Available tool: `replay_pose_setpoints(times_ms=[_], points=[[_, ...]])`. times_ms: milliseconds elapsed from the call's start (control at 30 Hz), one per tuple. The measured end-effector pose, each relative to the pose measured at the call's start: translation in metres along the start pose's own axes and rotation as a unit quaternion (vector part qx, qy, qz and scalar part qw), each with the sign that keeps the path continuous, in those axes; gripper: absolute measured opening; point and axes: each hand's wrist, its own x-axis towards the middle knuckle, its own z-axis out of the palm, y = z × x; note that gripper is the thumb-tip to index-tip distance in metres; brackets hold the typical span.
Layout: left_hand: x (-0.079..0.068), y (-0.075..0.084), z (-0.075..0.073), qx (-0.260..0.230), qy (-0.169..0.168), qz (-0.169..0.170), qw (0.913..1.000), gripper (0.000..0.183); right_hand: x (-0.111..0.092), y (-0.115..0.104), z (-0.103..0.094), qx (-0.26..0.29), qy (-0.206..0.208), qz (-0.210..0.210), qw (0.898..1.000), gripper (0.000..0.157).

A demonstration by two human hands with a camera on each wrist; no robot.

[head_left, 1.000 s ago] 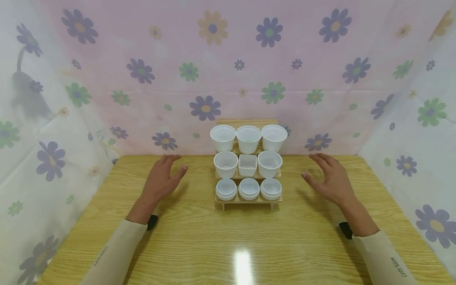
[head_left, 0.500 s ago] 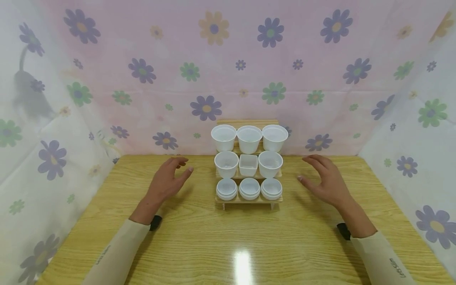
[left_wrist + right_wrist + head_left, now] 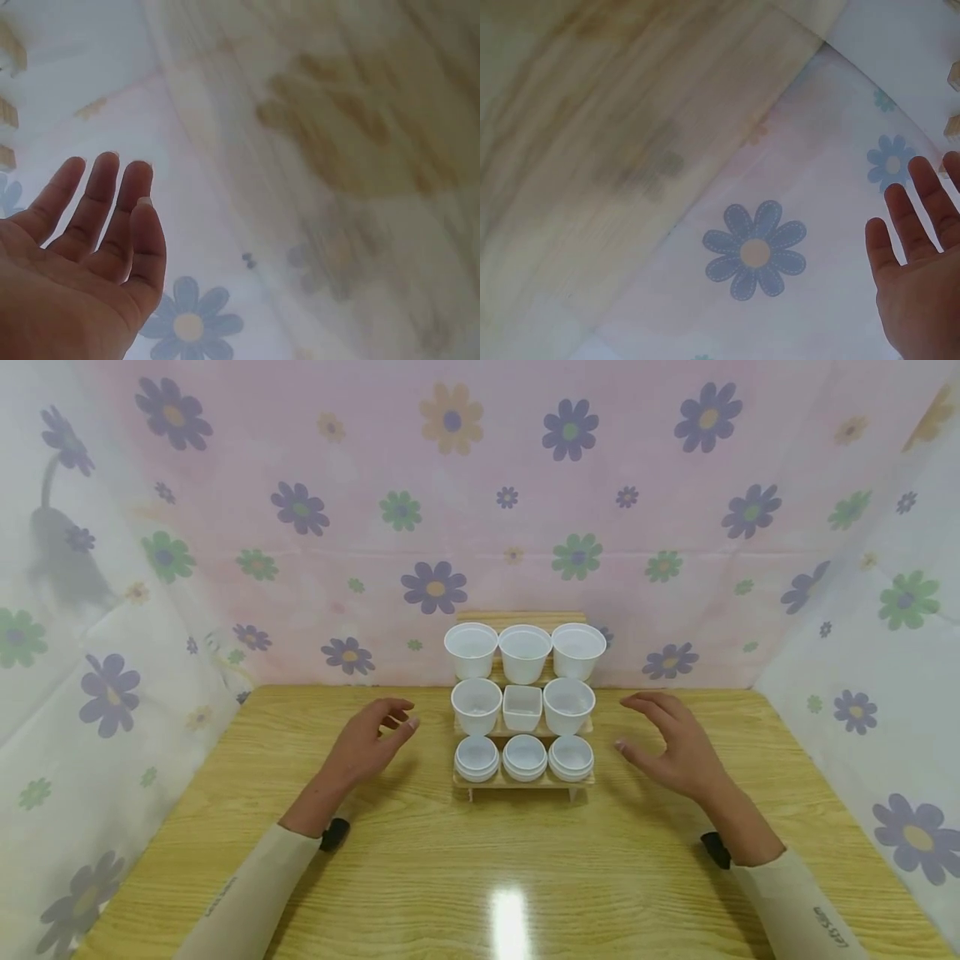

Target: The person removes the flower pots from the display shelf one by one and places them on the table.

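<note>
A stepped wooden rack (image 3: 521,618) stands at the far middle of the table, holding three rows of white containers. Its top row has large round cups (image 3: 524,653). On the middle step a square cup (image 3: 522,707) sits between two round cups, and low round jars (image 3: 524,757) line the bottom step. My left hand (image 3: 363,745) hovers left of the rack, fingers relaxed and apart from it. To the right of the rack my right hand (image 3: 677,747) is held in the same way, touching nothing. Both wrist views show loosely spread fingers with nothing in them.
The wood-grain table (image 3: 420,868) reaches back to a flowered pink curtain (image 3: 330,585) right behind the rack. White flowered curtains hang on both sides. Wood ends of the rack (image 3: 952,129) show at the right wrist view's edge.
Both hands have moved inward toward the rack, the left one to the right and the right one to the left. The rack and its containers stay in place.
</note>
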Motion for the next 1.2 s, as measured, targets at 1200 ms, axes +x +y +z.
replay_pose_setpoints(times_ms=[1200], points=[[-0.005, 0.016, 0.027, -0.175, -0.127, -0.012, 0.9763, 0.04, 0.005, -0.037, 0.012, 0.119, -0.044, -0.107, 0.986, 0.052]])
